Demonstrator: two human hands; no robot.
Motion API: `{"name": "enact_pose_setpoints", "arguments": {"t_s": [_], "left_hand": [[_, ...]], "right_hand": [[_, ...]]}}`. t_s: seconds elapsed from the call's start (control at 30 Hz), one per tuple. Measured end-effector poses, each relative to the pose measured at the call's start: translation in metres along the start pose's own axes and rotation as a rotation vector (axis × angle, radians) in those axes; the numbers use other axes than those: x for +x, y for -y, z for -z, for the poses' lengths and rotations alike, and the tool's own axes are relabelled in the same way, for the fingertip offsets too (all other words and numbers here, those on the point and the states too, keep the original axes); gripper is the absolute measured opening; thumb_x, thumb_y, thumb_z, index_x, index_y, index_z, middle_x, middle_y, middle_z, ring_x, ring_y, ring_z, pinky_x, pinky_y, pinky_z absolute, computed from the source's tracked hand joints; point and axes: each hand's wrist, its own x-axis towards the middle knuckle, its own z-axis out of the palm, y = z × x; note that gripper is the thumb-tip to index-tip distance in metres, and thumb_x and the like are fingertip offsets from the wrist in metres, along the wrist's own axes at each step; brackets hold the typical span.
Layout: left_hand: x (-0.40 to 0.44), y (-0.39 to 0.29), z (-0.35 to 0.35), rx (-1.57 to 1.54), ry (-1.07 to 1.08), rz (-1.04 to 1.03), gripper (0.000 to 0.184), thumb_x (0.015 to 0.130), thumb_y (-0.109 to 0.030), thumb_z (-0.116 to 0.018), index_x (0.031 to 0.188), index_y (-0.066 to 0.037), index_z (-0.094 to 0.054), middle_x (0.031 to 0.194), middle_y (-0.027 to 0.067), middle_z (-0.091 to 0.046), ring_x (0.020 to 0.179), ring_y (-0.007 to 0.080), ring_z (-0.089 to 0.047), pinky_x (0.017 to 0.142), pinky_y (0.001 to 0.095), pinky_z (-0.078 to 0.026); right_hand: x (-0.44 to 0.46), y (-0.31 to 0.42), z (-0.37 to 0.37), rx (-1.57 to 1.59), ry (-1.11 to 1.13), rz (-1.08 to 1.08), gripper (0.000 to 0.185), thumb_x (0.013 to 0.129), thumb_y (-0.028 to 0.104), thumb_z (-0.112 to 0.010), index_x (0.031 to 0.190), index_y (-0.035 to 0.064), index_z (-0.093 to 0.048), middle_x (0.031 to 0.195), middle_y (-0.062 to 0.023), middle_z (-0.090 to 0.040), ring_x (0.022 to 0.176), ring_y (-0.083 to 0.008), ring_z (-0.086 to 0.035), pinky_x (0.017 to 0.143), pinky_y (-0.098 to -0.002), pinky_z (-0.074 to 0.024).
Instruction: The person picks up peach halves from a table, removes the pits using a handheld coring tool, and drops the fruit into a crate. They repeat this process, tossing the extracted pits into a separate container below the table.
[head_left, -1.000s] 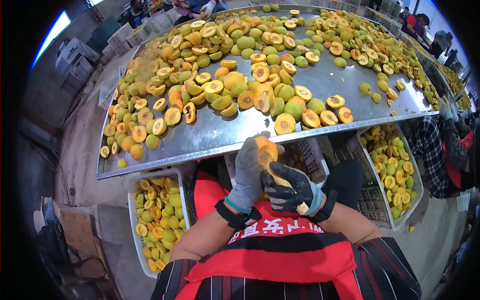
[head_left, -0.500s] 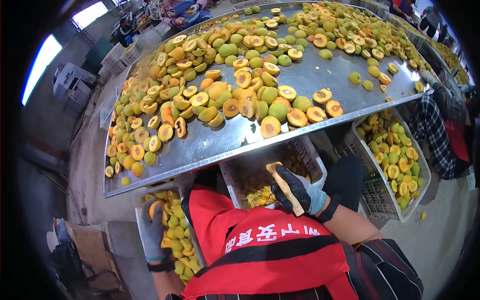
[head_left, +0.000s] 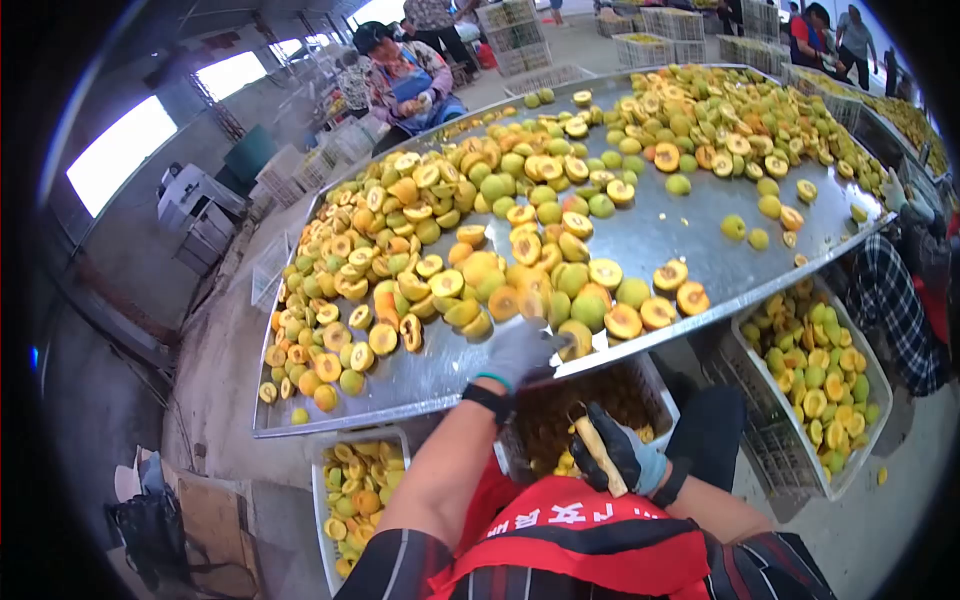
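Observation:
My left hand [head_left: 522, 355], in a grey glove, reaches over the near edge of the metal table [head_left: 660, 215]. Its blurred fingers are at a yellow peach half [head_left: 575, 340]; whether they grip it I cannot tell. My right hand [head_left: 622, 448], in a dark glove, is closed around a wooden-handled pitting tool [head_left: 598, 455] with a thin metal loop at its upper end. Below that hand is a crate [head_left: 660, 395] with fruit scraps inside. Many halved peaches [head_left: 420, 280], green-yellow outside and some with brown centres, lie heaped across the table.
A crate of peach halves [head_left: 362, 490] stands at my left, and another crate [head_left: 815, 380] at my right. Across the table sits a person [head_left: 410, 85]; a co-worker's gloved hand [head_left: 905, 195] is at the right edge. Stacked crates [head_left: 515, 40] stand behind.
My left hand has moved from the left crate, where it held a peach half, up to the table's near edge. The view has tilted upward. My right hand still holds the tool.

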Motion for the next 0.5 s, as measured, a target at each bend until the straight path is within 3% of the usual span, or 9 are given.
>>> {"name": "enact_pose_setpoints", "arguments": {"t_s": [0.13,0.3,0.37,0.4,0.47,0.5], "left_hand": [[0.012,-0.028,-0.012,0.062,0.048,0.045,0.053,0.070,-0.042,-0.069,0.105,-0.004,-0.056,0.099,0.0203,-0.060,0.093,0.0330,-0.059,0.079,0.0404,-0.046],[0.014,-0.020,-0.021,-0.278,0.017,0.040,0.053,0.067,-0.029,-0.073,0.109,-0.003,-0.055,0.100,0.0192,-0.060,0.095,0.0315,-0.058,0.082,0.0374,-0.046],[0.000,-0.023,-0.016,-0.309,-0.148,0.002,0.055,0.066,-0.027,-0.074,0.109,0.000,-0.053,0.099,0.0173,-0.060,0.091,0.0271,-0.060,0.079,0.0348,-0.048],[-0.002,-0.012,-0.020,-0.675,-0.180,-0.061,0.054,0.067,-0.025,-0.074,0.109,0.001,-0.052,0.096,0.0156,-0.060,0.086,0.0224,-0.061,0.074,0.0322,-0.050],[-0.038,-0.026,0.004,-1.503,-0.052,-0.028,0.033,0.077,-0.009,-0.064,0.106,-0.001,-0.050,0.094,0.0124,-0.060,0.080,0.0193,-0.061,0.064,0.0325,-0.054],[-0.048,-0.023,0.006,-1.624,-0.125,-0.064,0.030,0.080,-0.007,-0.060,0.108,-0.002,-0.048,0.093,0.0116,-0.059,0.078,0.0203,-0.061,0.060,0.0326,-0.054]], "right_hand": [[0.006,0.003,0.012,-0.003,-0.007,0.041,0.048,0.089,0.056,-0.036,0.075,0.0122,-0.052,0.053,-0.0061,-0.048,0.040,-0.0180,-0.043,0.037,-0.0287,-0.0335],[0.013,0.005,0.011,0.073,-0.073,0.002,0.051,0.088,0.057,-0.037,0.072,0.0109,-0.052,0.050,-0.0064,-0.048,0.040,-0.0183,-0.045,0.036,-0.0288,-0.0340],[0.005,0.009,0.006,0.006,0.012,0.057,0.050,0.089,0.055,-0.038,0.077,0.0092,-0.054,0.051,-0.0061,-0.048,0.038,-0.0182,-0.045,0.035,-0.0277,-0.0354],[0.002,0.009,0.003,-0.077,-0.017,0.112,0.049,0.090,0.053,-0.038,0.080,0.0081,-0.054,0.051,-0.0062,-0.048,0.037,-0.0179,-0.045,0.035,-0.0274,-0.0360],[-0.011,0.016,-0.016,-0.303,-0.002,0.223,0.043,0.092,0.045,-0.039,0.087,0.0048,-0.052,0.051,-0.0068,-0.049,0.038,-0.0163,-0.047,0.036,-0.0273,-0.0378],[-0.015,0.020,-0.022,-0.297,-0.016,0.210,0.043,0.092,0.045,-0.039,0.087,0.0048,-0.052,0.051,-0.0068,-0.049,0.038,-0.0163,-0.047,0.036,-0.0273,-0.0378]]}}
